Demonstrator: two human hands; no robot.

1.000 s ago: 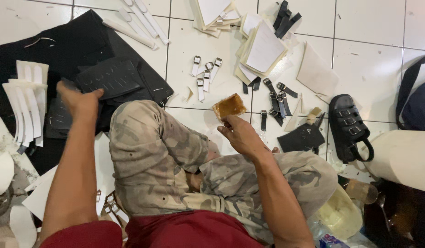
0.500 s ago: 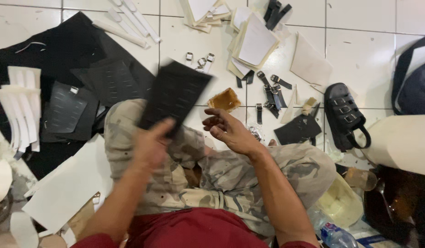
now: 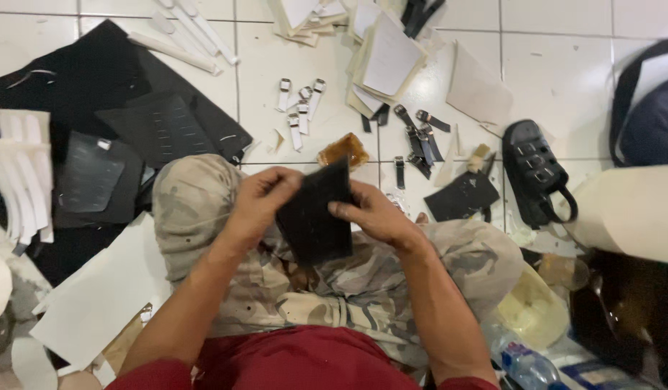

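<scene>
I sit on a white tiled floor with my knees in camouflage trousers. My left hand [image 3: 258, 202] and my right hand [image 3: 370, 215] both grip one black flat sheet piece [image 3: 316, 217], held upright over my lap between them. Just beyond the sheet's top edge an amber translucent lump [image 3: 343, 150] lies on the floor. More black perforated sheets [image 3: 161, 130] lie on a large black sheet [image 3: 67, 79] to the left.
White strips [image 3: 20, 173] lie at the far left, small white buckle straps [image 3: 299, 108] and black straps [image 3: 417, 141] ahead. A black sandal [image 3: 536, 173] and a cream roll [image 3: 626, 209] are right. Cream card stacks [image 3: 388, 58] lie at the top.
My left hand reached to the black sheets at the left, lifted one, and brought it over my lap. My right hand has now closed on it too.
</scene>
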